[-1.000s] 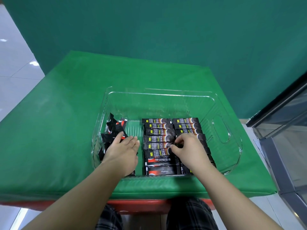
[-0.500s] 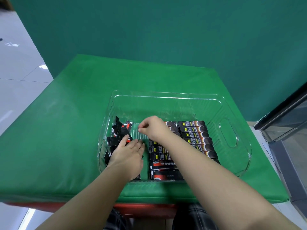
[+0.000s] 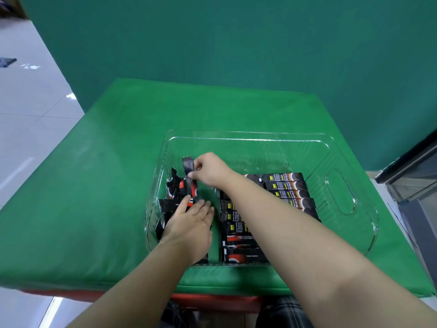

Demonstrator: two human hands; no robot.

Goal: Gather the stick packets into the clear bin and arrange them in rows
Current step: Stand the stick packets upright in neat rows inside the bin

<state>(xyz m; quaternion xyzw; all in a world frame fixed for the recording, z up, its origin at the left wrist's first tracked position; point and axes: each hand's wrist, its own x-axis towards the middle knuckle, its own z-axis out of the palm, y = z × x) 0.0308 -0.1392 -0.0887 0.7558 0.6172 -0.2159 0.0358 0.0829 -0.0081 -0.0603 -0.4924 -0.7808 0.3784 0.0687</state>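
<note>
A: Which step is in hand?
B: Head view: the right hand pinches one stick packet above the loose pile in the clear bin; the left hand, fingers spread, presses that pile.
A: Next?
B: Probably laying it beside the finished rows; the crossing right forearm hides part of them. The green tabletop lies around.

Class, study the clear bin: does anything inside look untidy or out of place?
Yes. The packets at the left end of the bin form a jumbled pile, tilted and overlapping, unlike the neat rows on the right. The right hand pinches one packet upright; the left hand rests on the pile.
</note>
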